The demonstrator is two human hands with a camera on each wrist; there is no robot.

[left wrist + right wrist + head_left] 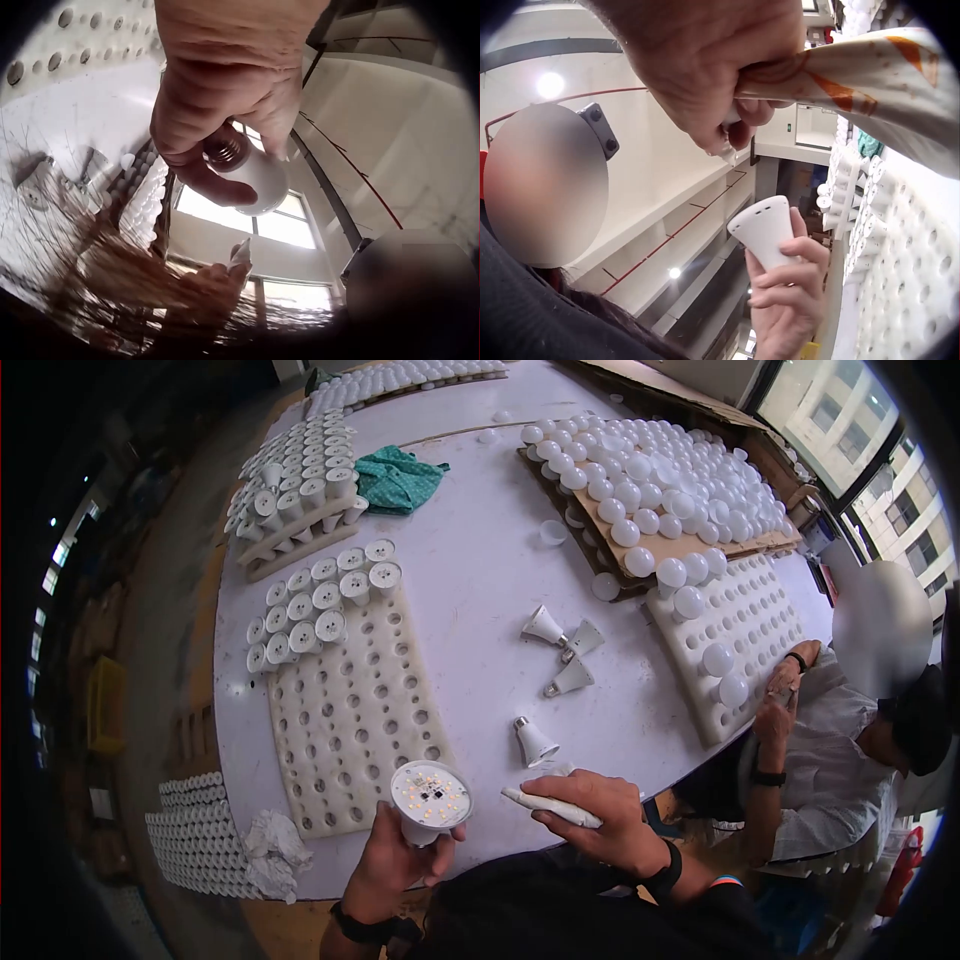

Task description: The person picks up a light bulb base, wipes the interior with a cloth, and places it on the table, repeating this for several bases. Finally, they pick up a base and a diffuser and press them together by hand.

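Note:
My left hand (385, 865) grips an LED bulb body (432, 800) without a dome, its round board of small yellow LEDs facing up. Fingers curl round the body near its metal screw base (227, 148) in the left wrist view. To the right, at about the same height, my right hand (610, 825) holds a soft white squeeze tube (900, 82) with orange markings. Its pointed nozzle (729, 155) sticks out past the fingers, toward the bulb body but apart from it. Several loose bulb bodies (537, 742) lie on the table beyond the hands.
A white foam tray (350, 760) with holes carries rows of bulb bodies (325, 595) at its far end. White domes (660, 480) cover cardboard at the back right. Beside another foam tray (735, 620) sits another person (840, 760). A teal cloth (400, 478) lies farther back.

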